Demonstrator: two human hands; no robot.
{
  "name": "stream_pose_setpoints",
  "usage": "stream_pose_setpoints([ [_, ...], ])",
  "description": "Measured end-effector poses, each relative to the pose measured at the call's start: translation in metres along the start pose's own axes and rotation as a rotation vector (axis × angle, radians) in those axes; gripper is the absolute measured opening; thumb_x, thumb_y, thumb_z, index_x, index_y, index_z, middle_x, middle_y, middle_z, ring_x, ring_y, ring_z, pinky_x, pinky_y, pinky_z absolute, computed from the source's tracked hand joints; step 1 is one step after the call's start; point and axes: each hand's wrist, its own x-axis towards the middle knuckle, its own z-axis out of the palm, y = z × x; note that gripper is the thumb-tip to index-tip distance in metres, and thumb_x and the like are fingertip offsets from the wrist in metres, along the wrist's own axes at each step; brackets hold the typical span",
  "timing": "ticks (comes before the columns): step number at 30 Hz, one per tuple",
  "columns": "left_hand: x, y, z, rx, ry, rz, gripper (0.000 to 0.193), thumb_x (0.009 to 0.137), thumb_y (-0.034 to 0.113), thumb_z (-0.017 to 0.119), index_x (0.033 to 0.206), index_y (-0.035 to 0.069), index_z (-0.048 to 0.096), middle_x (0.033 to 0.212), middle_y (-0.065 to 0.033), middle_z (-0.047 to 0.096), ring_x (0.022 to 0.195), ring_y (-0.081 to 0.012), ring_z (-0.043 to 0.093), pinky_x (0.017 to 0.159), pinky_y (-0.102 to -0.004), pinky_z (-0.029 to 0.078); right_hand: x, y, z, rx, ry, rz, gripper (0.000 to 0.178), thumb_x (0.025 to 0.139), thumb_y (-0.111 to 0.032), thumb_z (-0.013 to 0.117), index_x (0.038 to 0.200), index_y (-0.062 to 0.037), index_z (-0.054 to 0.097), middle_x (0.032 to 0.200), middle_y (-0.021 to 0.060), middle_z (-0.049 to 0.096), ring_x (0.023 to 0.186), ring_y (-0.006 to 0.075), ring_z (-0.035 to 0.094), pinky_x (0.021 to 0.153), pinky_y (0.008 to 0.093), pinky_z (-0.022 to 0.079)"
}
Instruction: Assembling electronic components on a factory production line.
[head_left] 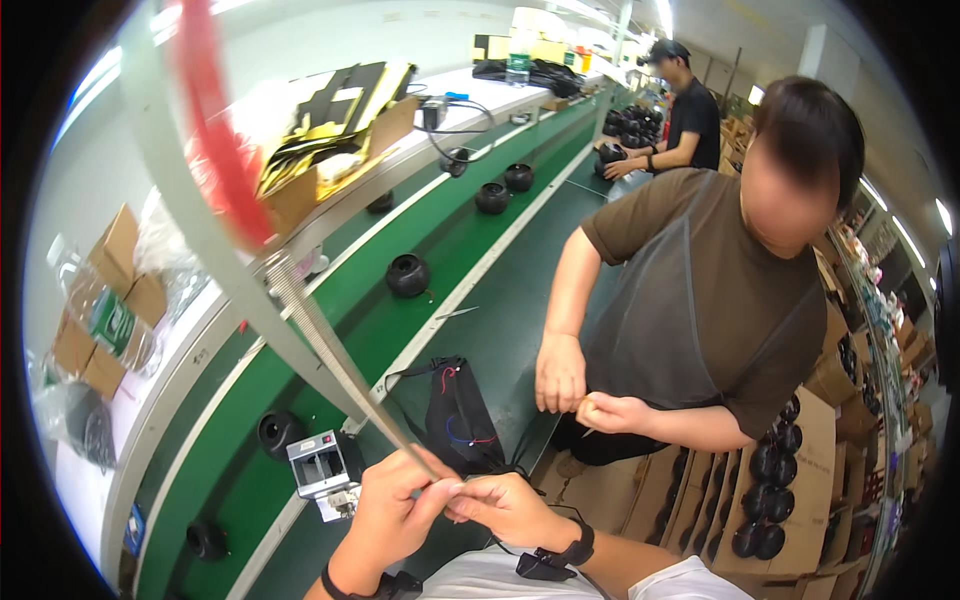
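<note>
A blurred red hanging piece looms nearest the lens, and a thin ribbed strip slants down from it to the left hand, whose fingers seem to pinch its lower end. The right hand's fingertips meet them there; I cannot tell whether they grip it too. A small pale machine sits just beyond, near the dark tabletop. Two-handed fingertip work at the strip's end appears under way; the next move likely calls for a steady left pinch.

The left hand and right hand meet close to the body, fingers curled, fingertips together, forearms angled inward from near left and right.
</note>
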Motion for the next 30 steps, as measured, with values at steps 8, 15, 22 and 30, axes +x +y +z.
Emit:
stream_pose_setpoints([
  [8,0.017,0.014,0.011,0.262,-0.182,-0.058,0.011,0.078,0.005,0.08,0.086,0.005,0.073,0.08,-0.0053,0.071,0.074,-0.0217,0.063,0.06,-0.0336,0.049,0.006,0.002,-0.028,-0.348,0.084,-0.164,0.02,0.098,-0.018,0.069,0.103,0.0017,0.072,0.086,0.0047,0.07,0.078,0.0083,0.061,0.07,0.0248,0.049],
  [15,0.042,0.04,0.025,0.275,-0.215,-0.26,0.014,0.084,0.01,0.072,0.093,0.0,0.068,0.084,-0.0137,0.069,0.076,-0.0301,0.065,0.066,-0.0371,0.051,0.019,-0.02,-0.053,-0.346,0.014,-0.271,0.01,0.093,-0.008,0.071,0.093,0.0015,0.069,0.084,0.0076,0.068,0.076,0.0143,0.062,0.071,0.0289,0.049],
  [22,0.035,0.02,0.048,-0.284,0.171,-0.541,0.01,0.09,-0.003,0.071,0.099,-0.003,0.066,0.089,-0.0115,0.073,0.079,-0.0155,0.072,0.071,-0.0277,0.06,0.013,-0.033,-0.071,0.01,0.004,-0.221,0.025,0.087,-0.004,0.078,0.108,0.0023,0.068,0.093,0.0048,0.067,0.084,0.01,0.065,0.08,0.0272,0.054],
  [30,0.026,0.037,0.04,-0.311,0.122,-0.461,0.012,0.09,-0.005,0.07,0.099,-0.007,0.064,0.091,-0.0182,0.074,0.085,-0.0212,0.074,0.077,-0.0318,0.063,0.0,-0.06,-0.052,-0.254,0.108,-0.367,0.017,0.084,-0.005,0.077,0.098,0.0012,0.069,0.094,0.0116,0.074,0.077,0.0164,0.071,0.072,0.0279,0.054],
])
